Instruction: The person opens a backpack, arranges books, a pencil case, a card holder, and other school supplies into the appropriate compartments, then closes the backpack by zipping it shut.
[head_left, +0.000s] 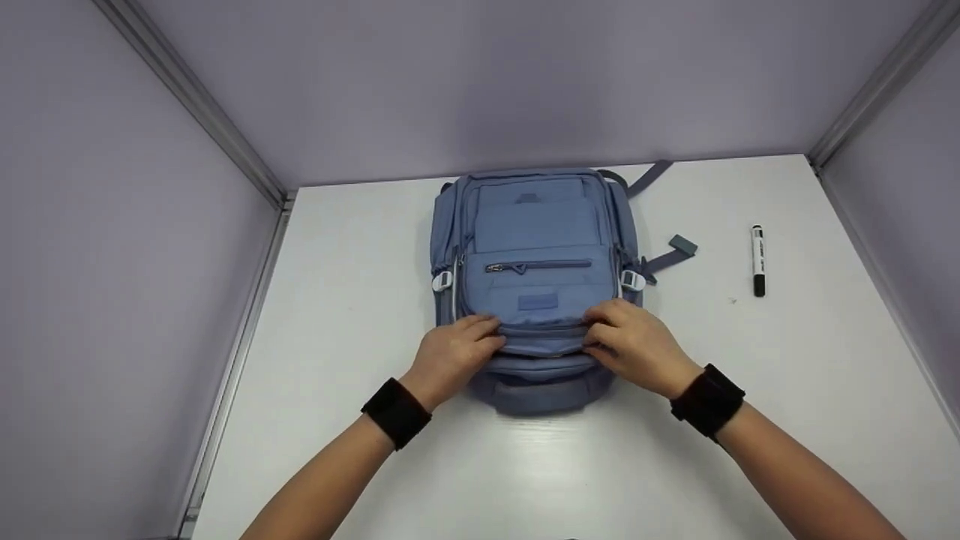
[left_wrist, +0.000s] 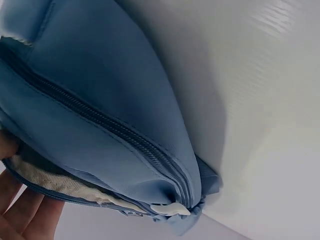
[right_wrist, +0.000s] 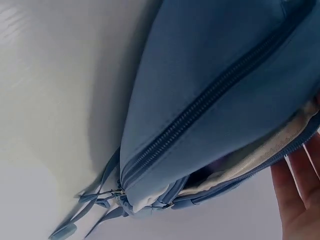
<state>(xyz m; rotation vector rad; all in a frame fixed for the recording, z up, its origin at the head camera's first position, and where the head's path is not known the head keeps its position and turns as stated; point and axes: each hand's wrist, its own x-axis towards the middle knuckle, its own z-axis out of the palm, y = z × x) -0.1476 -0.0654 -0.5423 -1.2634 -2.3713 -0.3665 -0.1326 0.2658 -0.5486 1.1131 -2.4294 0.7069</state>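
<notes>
A blue backpack lies on its back on the white table, its front pocket unzipped along the edge near the person. The left hand pinches the left part of that pocket's edge. In the left wrist view its thumb lies inside the opening and its fingers outside. At the right part of the same edge, the right hand grips the fabric, with its fingers on the outer side in the right wrist view. Beige lining shows in the gap between the two layers. A second zipper beside the opening is closed.
A white marker with a black cap lies on the table to the right of the backpack. Loose straps stick out on the bag's right side. Pale walls stand behind and on both sides.
</notes>
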